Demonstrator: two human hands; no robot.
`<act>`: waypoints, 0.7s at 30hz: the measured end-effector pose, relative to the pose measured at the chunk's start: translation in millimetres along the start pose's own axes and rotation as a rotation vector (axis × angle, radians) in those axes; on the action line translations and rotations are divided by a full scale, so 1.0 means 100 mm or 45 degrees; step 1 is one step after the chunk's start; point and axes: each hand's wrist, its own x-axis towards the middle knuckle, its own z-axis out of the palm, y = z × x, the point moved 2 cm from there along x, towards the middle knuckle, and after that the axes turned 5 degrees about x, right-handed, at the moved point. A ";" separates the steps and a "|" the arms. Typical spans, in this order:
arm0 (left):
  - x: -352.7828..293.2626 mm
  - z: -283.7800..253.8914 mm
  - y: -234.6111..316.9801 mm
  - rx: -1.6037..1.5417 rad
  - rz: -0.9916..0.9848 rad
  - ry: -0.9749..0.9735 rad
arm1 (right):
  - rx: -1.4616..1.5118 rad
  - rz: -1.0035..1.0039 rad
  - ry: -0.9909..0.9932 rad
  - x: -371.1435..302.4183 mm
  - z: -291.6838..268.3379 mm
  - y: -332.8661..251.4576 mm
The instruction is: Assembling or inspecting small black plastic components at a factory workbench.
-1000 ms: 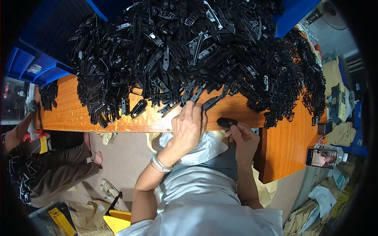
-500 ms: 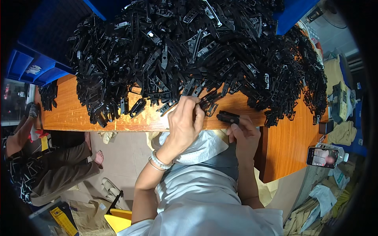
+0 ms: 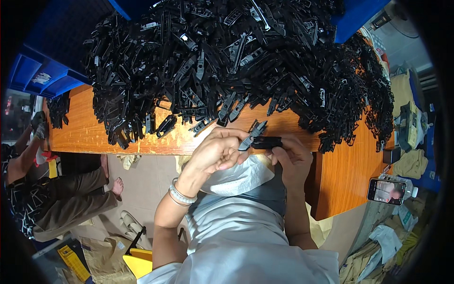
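Observation:
Near the table's front edge, my left hand point(image 3: 217, 152) pinches a narrow dark plastic part point(image 3: 253, 135) with a pointed end, held at a slant. Beside it, my right hand point(image 3: 293, 154) grips a black oblong plastic piece point(image 3: 267, 142), fingers and thumb closed round its right end. The two pieces meet or overlap in this view; whether they are joined I cannot tell. Just beyond my hands lies a wide heap of black plastic parts point(image 3: 198, 66), with a few loose ones at its near edge.
Blue plastic bins point(image 3: 45, 78) border the heap on the wooden table point(image 3: 350, 175). A phone point(image 3: 388, 190) stands at the right. A white plastic bag point(image 3: 241, 177) hangs below my hands. At the left, another person's legs point(image 3: 80, 199) and arm show.
My left hand has drawn back from the heap's edge with a pointed plastic part, bringing it against the black piece in my right hand. The right hand has barely moved.

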 end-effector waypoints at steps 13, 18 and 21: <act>-0.13 0.14 -0.07 0.331 0.260 0.184 | -0.187 -0.041 -0.008 0.08 0.07 -0.05; -0.17 0.27 -0.06 0.651 0.513 0.309 | -0.240 0.004 0.072 0.05 0.07 -0.02; -0.12 0.22 -0.12 0.660 0.501 0.323 | -0.212 0.023 0.075 0.00 0.14 -0.01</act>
